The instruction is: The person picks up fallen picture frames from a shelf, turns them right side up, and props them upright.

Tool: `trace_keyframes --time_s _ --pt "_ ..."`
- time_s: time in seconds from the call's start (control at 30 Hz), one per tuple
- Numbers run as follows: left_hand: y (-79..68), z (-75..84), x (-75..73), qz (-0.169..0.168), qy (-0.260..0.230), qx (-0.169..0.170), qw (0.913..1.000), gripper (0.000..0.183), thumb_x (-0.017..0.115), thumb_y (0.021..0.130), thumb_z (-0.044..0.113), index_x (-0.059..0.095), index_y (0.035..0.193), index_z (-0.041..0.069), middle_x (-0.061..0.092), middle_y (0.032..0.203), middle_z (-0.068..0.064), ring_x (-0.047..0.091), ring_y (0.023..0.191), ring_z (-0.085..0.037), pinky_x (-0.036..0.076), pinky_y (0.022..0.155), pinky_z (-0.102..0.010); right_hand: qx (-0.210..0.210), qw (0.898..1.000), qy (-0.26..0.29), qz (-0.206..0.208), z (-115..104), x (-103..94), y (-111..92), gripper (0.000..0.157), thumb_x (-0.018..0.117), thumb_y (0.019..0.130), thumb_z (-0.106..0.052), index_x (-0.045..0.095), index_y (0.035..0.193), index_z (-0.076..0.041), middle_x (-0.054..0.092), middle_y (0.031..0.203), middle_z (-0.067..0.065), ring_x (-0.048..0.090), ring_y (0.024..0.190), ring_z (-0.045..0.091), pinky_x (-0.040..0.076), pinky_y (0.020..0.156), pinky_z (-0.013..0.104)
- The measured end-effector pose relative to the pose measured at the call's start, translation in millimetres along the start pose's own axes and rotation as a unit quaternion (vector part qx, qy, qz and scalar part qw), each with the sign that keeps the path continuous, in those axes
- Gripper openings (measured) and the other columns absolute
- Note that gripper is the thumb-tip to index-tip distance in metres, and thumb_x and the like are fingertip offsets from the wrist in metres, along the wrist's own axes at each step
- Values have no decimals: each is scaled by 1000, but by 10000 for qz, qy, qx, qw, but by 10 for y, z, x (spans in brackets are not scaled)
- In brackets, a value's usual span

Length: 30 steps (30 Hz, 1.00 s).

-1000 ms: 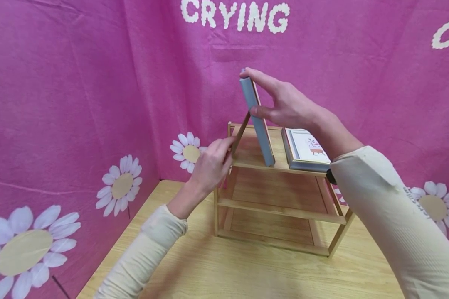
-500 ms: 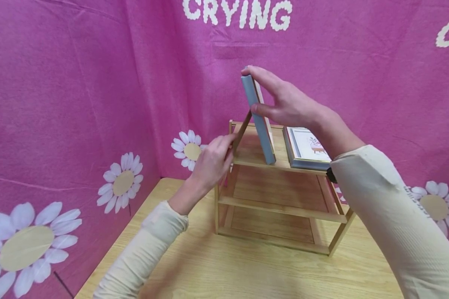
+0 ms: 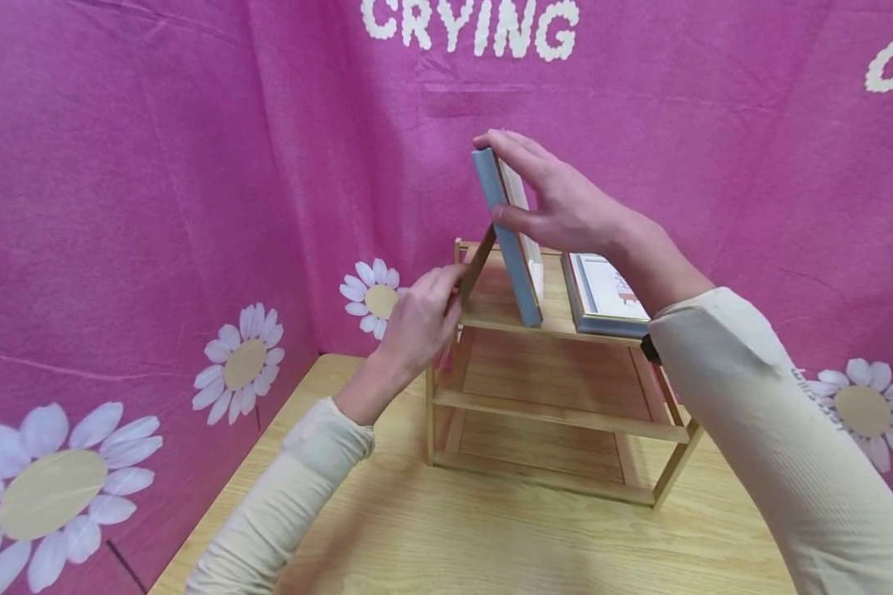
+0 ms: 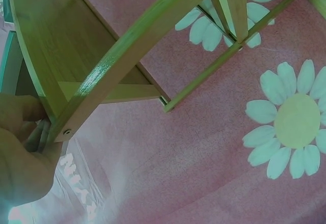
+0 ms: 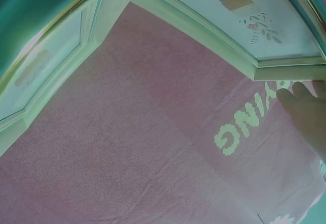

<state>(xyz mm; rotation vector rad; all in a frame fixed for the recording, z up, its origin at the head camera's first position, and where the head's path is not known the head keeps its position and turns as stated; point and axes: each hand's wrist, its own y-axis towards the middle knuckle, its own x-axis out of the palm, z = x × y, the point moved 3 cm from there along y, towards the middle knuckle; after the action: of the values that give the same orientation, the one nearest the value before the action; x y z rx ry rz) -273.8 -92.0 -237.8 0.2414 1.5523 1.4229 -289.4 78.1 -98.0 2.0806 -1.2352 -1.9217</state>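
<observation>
A blue-edged picture frame (image 3: 519, 268) stands tilted on the top shelf of a small wooden rack (image 3: 558, 426). My right hand (image 3: 565, 198) grips its upper part, thumb on the near edge and fingers over the top. In the right wrist view, fingertips of that hand (image 5: 305, 112) meet the border of the frame (image 5: 254, 25), which bears a chair and plant drawing. My left hand (image 3: 422, 318) pinches the brown stand leg (image 3: 479, 260) slanting from the frame's back. In the left wrist view, the left hand (image 4: 25, 147) is right at the rack's upper corner, its fingertips partly hidden.
A second picture frame (image 3: 610, 297) lies face up on the top shelf, right of the standing one and partly behind my right forearm. The rack stands on a wooden table (image 3: 491, 537). Pink cloth (image 3: 327, 165) with daisies and lettering hangs behind and to the left.
The standing picture frame has shifted slightly left at its top and turned a little, showing more of its face. My right hand moved with it; the left hand keeps its place on the stand leg.
</observation>
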Motion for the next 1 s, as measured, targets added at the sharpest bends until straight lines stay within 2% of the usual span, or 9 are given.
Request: trace_keyframes --time_s 0.3,0.47,0.67,1.0 --pt "26 -3 11 -2 167 -253 9995 23 64 90 -4 63 113 -2 69 95 -13 67 85 -25 60 74 -37 -63 9999 -60 91 13 14 18 67 65 90 -4 37 151 -6 32 156 18 28 146 29 19 122 40" --pt "52 -16 13 -29 190 -407 9990 24 63 89 -5 63 113 -1 70 95 -14 68 85 -26 60 73 -37 -36 9997 -194 120 -6 20 46 65 64 90 -5 38 150 -7 36 154 16 35 141 29 25 120 41" --pt "71 -62 6 -89 107 -660 9977 24 64 89 -5 61 113 -1 70 93 -14 68 83 -26 60 72 -38 -4 9986 -510 146 -41 52 98 64 63 90 -7 40 149 -7 40 149 14 42 132 29 34 113 46" --pt "119 -110 17 -241 -86 -923 9954 29 62 88 -8 60 115 1 72 94 -14 69 81 -25 59 67 -36 285 9966 -727 276 -36 76 121 66 66 90 -13 40 150 -10 37 150 17 43 133 32 35 113 47"
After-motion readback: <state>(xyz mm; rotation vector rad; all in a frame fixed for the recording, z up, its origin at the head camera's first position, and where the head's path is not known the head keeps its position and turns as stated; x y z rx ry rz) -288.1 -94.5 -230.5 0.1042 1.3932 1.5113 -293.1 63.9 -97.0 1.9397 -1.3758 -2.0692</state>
